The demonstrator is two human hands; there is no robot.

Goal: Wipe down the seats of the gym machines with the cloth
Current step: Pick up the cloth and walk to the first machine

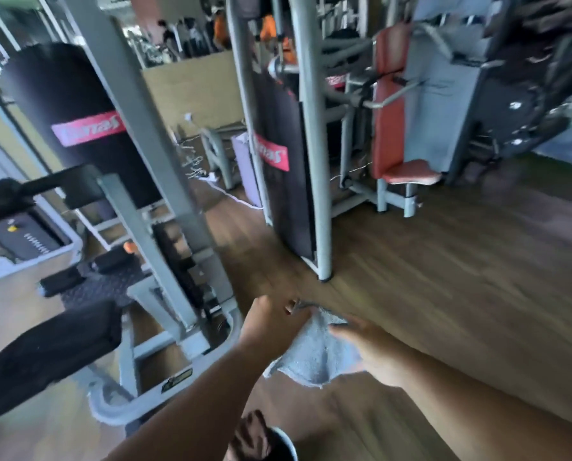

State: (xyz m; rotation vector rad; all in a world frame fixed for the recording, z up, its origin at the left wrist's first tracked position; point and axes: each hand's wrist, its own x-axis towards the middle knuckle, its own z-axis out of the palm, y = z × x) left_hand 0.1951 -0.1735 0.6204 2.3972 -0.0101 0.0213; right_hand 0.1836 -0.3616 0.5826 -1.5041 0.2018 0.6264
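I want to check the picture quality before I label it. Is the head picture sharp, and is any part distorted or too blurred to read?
Head view: motion blur smears everything, including the wooden floor; the pink label on the black punching bag cannot be read; wide-angle distortion tilts the grey machine posts; the hands holding the grey cloth are soft but recognisable.

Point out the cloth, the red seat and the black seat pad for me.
cloth [314, 354], head view, middle of the grey fabric.
red seat [411, 177], head view, top of the cushion.
black seat pad [48, 354], head view, middle of its upper face.
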